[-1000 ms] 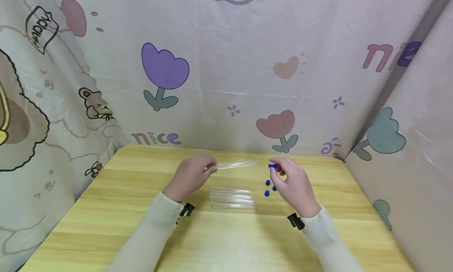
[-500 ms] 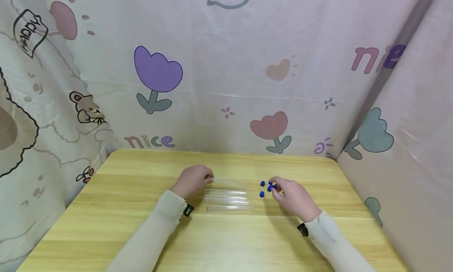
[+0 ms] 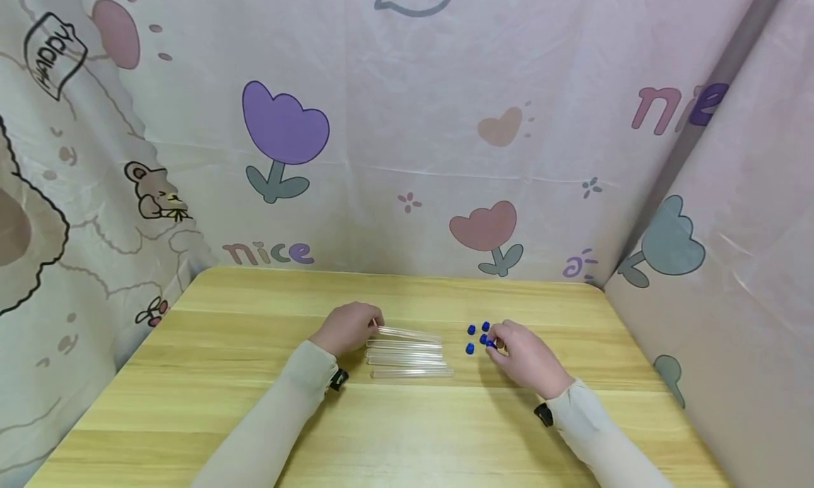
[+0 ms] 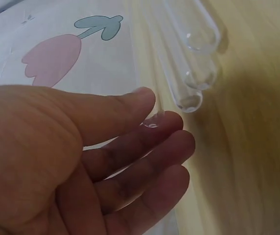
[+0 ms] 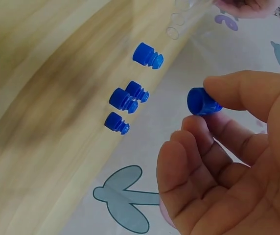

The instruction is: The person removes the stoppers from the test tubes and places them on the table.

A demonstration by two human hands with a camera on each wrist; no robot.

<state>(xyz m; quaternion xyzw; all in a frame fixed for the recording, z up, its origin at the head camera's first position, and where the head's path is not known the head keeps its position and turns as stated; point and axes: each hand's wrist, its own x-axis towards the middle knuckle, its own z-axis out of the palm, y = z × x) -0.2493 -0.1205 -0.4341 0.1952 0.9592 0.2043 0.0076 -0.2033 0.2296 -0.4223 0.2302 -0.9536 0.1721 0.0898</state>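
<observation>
My left hand [image 3: 348, 327] pinches the rounded end of a clear test tube [image 3: 410, 335] between thumb and index finger. That tube lies slightly slanted just behind several other clear tubes [image 3: 407, 363] on the table. In the left wrist view, the held tube's tip shows between the fingertips, with other tubes' round ends beside them. To the right, my right hand [image 3: 526, 357] pinches a blue ribbed stopper [image 5: 202, 101] between thumb and index finger, its hollow end facing the right wrist camera. Several matching blue stoppers [image 5: 145, 55] lie next to that hand on the table.
The wooden table [image 3: 394, 431] has its back edge against a patterned curtain [image 3: 394, 135]. More curtain hangs along the left and right sides. Tubes lie at the middle of the table, stoppers a little right of their ends.
Both hands have come down from a raised position. The left hand has lowered its tube to beside the other tubes. The right hand has brought its stopper down beside the loose ones.
</observation>
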